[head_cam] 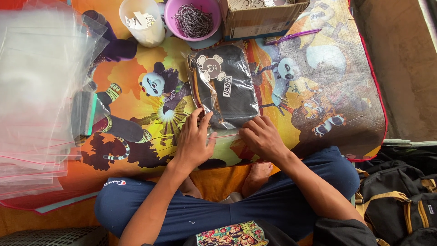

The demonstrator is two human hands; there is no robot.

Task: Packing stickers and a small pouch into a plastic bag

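Observation:
A dark fabric item with a pale bear patch lies inside a clear plastic zip bag [225, 84] on a colourful cartoon mat [150, 105]. My left hand [195, 139] rests flat on the bag's near left edge, fingers spread along the red-lined closure. Pressing the same near edge from the right is my right hand [261, 136], fingers bent and fingertips on the plastic. Both hands touch the bag; neither lifts it. I sit cross-legged in dark blue trousers, one bare foot [257, 175] showing below the hands.
A thick stack of clear plastic bags [38, 91] fills the left side. At the far edge stand a white cup of small tags [142, 20], a pink bowl of bead chains [193, 19] and a cardboard box [261, 18]. A purple comb [291, 36] lies nearby. Black-and-tan backpacks [400, 200] sit at right.

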